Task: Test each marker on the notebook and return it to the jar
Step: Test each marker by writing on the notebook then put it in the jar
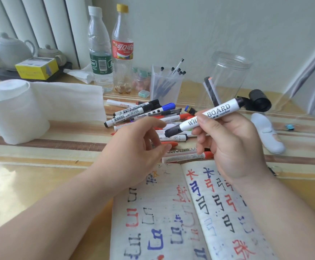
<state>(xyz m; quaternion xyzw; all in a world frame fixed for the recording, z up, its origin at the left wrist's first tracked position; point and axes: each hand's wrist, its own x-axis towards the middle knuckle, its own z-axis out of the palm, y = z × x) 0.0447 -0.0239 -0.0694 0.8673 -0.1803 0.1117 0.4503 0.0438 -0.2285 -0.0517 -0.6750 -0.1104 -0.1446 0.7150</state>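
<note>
My right hand (pixel 229 141) grips a capped black whiteboard marker (pixel 216 113), held above the table and tilted with its cap toward the lower left. My left hand (pixel 139 147) hovers just left of the cap with its fingers loosely curled, holding nothing. Below both hands lies the open notebook (pixel 171 222), covered with black, red and blue test marks. A pile of markers (pixel 152 115) lies on the table behind my hands. The clear plastic jar (pixel 229 76) stands at the back right with one marker (pixel 211 91) leaning inside it.
A roll of white tissue (pixel 15 109) stands at the left. Two plastic bottles (pixel 109 49) and a clear pen holder (pixel 166 85) line the back. A black jar lid (pixel 260 100) and a white object (pixel 267 134) lie at the right, teapots (pixel 10 47) at far left.
</note>
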